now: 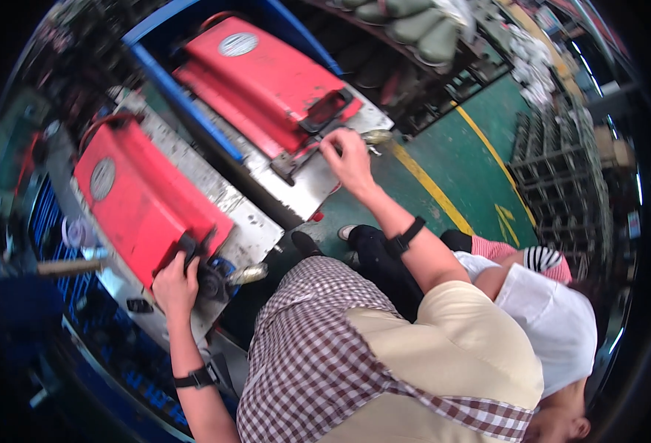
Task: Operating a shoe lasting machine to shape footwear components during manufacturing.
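Note:
Two machines with long red covers stand side by side in front of me. At the near end of the left machine's red cover (137, 203), my left hand (175, 286) is closed with fingertips against a dark part; what it grips is hidden. My right hand (349, 159) is closed in a pinch at the near end of the right machine's red cover (266, 70), beside its dark opening. Anything between those fingers is too small to make out. A metallic-looking wrapped piece (248, 275) sticks out near the left machine's black mechanism (213, 282).
A blue frame (185, 111) surrounds the right machine. Racks with grey-green boots (417, 33) stand beyond it. Another person in a white top (547, 325) is close on my right. Yellow lines (436, 190) cross the green floor, with a metal rack (562, 177) farther right.

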{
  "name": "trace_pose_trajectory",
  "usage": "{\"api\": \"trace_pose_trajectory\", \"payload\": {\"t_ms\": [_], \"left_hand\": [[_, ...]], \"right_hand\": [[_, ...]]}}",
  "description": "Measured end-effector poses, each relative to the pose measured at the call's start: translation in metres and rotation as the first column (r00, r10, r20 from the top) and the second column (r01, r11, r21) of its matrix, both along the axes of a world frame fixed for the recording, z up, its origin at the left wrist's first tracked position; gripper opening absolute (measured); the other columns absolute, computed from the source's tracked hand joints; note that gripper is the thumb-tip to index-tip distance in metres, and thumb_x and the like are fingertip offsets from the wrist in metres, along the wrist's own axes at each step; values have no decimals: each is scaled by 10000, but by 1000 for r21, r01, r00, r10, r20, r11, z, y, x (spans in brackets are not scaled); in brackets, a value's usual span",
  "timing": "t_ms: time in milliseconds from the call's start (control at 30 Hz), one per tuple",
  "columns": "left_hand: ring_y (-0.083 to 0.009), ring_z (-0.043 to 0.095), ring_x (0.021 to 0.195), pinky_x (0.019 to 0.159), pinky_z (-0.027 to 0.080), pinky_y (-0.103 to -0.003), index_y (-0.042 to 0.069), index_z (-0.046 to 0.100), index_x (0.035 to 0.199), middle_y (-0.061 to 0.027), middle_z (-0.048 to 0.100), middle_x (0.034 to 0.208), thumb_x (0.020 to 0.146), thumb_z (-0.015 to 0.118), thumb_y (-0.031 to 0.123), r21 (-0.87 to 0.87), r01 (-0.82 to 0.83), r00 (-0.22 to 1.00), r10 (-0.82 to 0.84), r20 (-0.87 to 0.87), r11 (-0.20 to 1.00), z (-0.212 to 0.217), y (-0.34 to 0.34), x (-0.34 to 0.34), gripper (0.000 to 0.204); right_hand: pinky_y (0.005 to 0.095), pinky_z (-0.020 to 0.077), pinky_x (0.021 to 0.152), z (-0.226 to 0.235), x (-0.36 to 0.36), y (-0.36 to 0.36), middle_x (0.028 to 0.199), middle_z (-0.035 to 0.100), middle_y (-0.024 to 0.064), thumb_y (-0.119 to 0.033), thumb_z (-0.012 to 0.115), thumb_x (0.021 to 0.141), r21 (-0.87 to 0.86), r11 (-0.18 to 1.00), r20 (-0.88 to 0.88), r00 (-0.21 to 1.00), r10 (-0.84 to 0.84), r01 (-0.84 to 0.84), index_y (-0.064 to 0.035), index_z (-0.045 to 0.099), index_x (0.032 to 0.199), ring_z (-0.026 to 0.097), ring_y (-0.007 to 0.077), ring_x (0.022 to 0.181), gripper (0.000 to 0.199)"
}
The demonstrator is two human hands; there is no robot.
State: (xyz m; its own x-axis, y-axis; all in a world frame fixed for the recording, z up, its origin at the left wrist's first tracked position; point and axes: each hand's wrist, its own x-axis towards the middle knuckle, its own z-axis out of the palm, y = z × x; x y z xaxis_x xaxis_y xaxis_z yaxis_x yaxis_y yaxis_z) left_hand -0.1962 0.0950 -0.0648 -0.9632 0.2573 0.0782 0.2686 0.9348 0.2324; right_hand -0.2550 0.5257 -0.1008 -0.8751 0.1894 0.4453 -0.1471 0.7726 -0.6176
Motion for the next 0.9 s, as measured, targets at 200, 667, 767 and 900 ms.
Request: {"api": "trace_pose_trajectory", "payload": {"t_ms": [200,667,767,900], "left_hand": [[-436,661,794,672,498,-511,56,673,1047,-223,682,834,947,651,380,-10,-34,998,34,57,999,7,4,1,340],[-160,608,862,761,487,-281,-18,641,1089,-85,628,995,977,620,78,657,22,971,140,-193,753,14,26,-16,149],[-299,633,915,833,507,-369,-1,649,1108,-141,639,1011,867,702,44,610,109,982,10,-187,785,33,77,-44,251],[-380,558,1183,996,454,-456,61,595,1288,-164,585,1276,831,746,136,426,367,930,-314,-191,827,41,154,-85,487]], "right_hand": [[464,493,832,-26,-26,97,937,703,108,-332,578,935,336,887,111,922,-372,317,-103,713,920,638,340,954,266],[503,554,806,-29,-36,105,935,732,185,-472,465,966,355,901,485,775,-405,248,-193,759,1013,705,384,911,408],[508,558,773,-30,-36,103,879,730,182,-434,489,959,379,883,435,790,-433,276,-172,754,964,708,387,861,374],[507,563,708,-34,-34,102,795,715,185,-376,518,935,388,861,315,831,-459,328,-147,746,901,708,389,774,325]]}}
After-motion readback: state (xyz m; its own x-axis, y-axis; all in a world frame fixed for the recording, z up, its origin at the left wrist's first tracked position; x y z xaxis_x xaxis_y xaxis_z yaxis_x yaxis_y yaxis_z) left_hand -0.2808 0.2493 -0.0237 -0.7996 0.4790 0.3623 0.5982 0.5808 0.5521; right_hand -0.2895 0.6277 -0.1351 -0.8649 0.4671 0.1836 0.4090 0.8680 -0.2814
